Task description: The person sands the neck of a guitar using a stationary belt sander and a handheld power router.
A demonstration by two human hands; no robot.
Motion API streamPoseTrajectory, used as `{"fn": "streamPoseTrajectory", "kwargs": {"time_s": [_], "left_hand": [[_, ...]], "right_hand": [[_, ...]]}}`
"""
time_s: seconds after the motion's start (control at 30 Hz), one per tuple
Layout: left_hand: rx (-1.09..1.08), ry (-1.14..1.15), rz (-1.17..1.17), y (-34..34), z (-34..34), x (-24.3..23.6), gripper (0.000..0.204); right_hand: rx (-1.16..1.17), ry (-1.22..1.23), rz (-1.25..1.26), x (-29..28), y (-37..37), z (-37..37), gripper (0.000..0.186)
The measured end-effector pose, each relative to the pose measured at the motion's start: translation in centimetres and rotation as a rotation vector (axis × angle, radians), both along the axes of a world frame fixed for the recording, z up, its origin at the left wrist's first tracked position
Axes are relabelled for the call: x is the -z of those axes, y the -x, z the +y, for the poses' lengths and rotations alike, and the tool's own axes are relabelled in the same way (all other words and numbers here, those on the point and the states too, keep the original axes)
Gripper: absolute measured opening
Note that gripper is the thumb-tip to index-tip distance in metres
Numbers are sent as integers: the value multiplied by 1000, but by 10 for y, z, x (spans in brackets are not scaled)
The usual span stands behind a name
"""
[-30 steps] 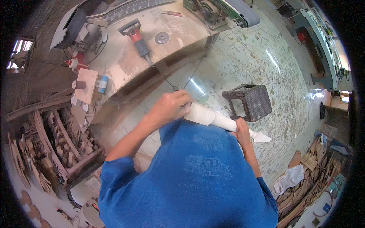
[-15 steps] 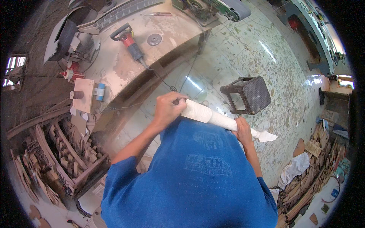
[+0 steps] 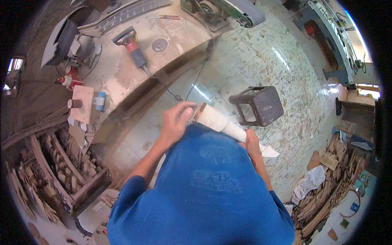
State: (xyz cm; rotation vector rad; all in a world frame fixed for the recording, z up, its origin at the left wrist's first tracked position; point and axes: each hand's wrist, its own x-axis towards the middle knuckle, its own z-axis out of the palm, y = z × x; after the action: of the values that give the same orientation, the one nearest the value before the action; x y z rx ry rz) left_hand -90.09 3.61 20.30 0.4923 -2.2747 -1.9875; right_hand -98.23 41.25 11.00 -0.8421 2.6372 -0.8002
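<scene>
In front of my blue shirt, a long off-white roll point(image 3: 216, 120) lies slantwise, like sheet material wrapped round a bar. Its left end shows a brown, wood-like edge, and a loose white flap sticks out past its right end. My right hand point(image 3: 252, 143) is closed round the narrower part of the roll. Just beside the brown end is my left hand point(image 3: 174, 121), its fingers stretched out and thumb apart, holding nothing. Whether its fingertips touch the roll is hard to see.
A dusty workbench point(image 3: 134, 77) ahead left carries a red-and-black power tool point(image 3: 134, 50) and a grey disc point(image 3: 159, 45). Its cord hangs to the floor. A dark woven-pattern stool point(image 3: 265, 107) stands ahead right. Wood offcuts point(image 3: 322, 200) lie right, and a rack of pieces point(image 3: 67, 171) stands left.
My left hand has let go of the roll's left end and opened, uncovering the brown edge. The roll and my right hand have shifted slightly left in view.
</scene>
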Motion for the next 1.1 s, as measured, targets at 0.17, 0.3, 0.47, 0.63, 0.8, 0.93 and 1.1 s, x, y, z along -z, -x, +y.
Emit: {"fn": "streamPoseTrajectory", "kwargs": {"time_s": [0.17,0.3,0.47,0.63,0.8,0.93,1.1], "left_hand": [[91,-112,130,6,21,3,70],[221,-252,208,35,50,30,79],[244,-500,398,97,72,9,85],[294,-308,398,112,55,12,82],[285,-162,432,119,29,8,76],[324,-180,350,113,20,-22,77],[332,-130,382,116,19,-40,78]], "right_hand": [[56,76,34,12,4,-17,45],[145,204,64,10,18,-67,51],[132,387,-18,8,45,-124,60],[-68,416,153,-50,68,-136,51],[46,489,303,-136,94,-111,45],[-78,524,499,-221,98,-117,45],[-269,528,604,-260,109,-134,39]]}}
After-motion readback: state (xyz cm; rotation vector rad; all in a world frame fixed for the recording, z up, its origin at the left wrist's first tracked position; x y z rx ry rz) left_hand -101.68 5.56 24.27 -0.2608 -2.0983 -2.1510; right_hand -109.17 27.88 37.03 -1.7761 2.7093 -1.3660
